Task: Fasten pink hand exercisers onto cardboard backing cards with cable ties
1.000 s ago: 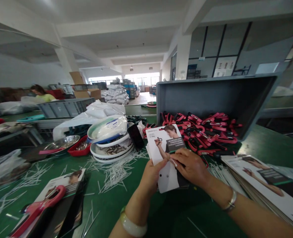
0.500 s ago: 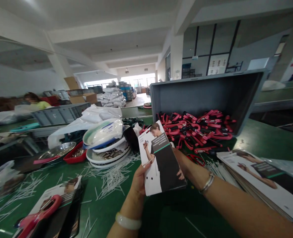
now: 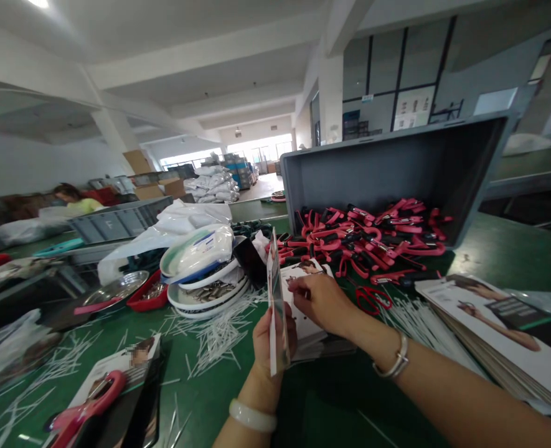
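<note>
My left hand (image 3: 262, 341) is closed round a printed cardboard card (image 3: 275, 330), which stands upright and nearly edge-on to me. To its right my right hand (image 3: 324, 302) has its fingers curled together over more printed cards (image 3: 309, 333) lying on the table. Whether anything is between those fingertips I cannot make out. Behind the hands, pink-and-black hand grip strengtheners (image 3: 350, 239) spill from a tipped grey crate (image 3: 382, 168). At the lower left another grip strengthener (image 3: 91, 404) rests on a card (image 3: 132, 398).
White plastic ties (image 3: 216, 333) are strewn over the green table (image 3: 238, 404). Stacked bowls (image 3: 205, 298) hold metal parts beside a red tray (image 3: 150, 295). Red-handled scissors (image 3: 373, 300) and a thick card stack (image 3: 494, 336) are at right. A person (image 3: 76, 198) is far left.
The card in my left hand has turned from face-on to nearly edge-on. My right hand has come off its right side and moved left, over cards now visible behind.
</note>
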The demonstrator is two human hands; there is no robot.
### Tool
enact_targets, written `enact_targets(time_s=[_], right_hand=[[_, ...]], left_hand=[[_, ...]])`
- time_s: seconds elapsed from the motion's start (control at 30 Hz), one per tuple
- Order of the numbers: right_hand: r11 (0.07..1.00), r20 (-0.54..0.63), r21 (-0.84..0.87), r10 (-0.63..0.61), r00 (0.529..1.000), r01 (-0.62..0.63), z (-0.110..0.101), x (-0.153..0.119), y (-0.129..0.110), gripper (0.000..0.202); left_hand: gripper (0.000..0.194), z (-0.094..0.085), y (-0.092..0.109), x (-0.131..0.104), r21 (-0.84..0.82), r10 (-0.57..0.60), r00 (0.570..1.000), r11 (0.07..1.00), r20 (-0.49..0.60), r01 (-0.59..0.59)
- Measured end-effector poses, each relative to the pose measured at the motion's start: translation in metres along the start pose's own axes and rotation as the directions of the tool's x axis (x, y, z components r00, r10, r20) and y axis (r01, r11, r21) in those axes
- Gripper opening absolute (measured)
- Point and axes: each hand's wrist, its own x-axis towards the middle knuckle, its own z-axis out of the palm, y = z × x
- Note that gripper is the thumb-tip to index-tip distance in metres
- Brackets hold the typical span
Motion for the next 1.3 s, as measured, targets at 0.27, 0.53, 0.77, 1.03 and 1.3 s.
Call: enact_targets(time_s=[0.27, 0.53, 0.77, 1.03, 1.3], right_hand=[[0.932, 0.204, -0.325, -0.100, 0.974, 0.164, -0.014, -0.006, -0.022, 0.032], [0.886, 0.277, -0.385, -0.155, 0.948, 0.258, -0.019, -0.001, -0.022, 0.030], [0.858, 0.320, -0.389, -0.216, 0.923, 0.335, -0.022, 0.003, -0.021, 0.027], [0.858, 0.321, -0.365, -0.249, 0.914, 0.362, -0.026, 0.003, -0.018, 0.031], [0.866, 0.294, -0.340, -0.271, 0.917, 0.365, -0.025, 0.003, -0.014, 0.031]], left_hand=[[0.013, -0.009, -0.002, 0.000, -0.152, 0.035, 0.997, 0.987, -0.069, -0.046], [0.009, -0.014, -0.001, 0.000, 0.054, 0.079, 0.982, 0.996, -0.169, -0.071], [0.009, -0.018, -0.001, 0.002, 0.017, 0.090, 0.972, 0.996, -0.217, -0.088], [0.010, -0.016, -0.002, 0.002, 0.077, 0.106, 0.973, 0.993, -0.206, -0.092], [0.014, -0.006, -0.004, 0.001, 0.103, 0.104, 0.977, 0.991, -0.184, -0.086]])
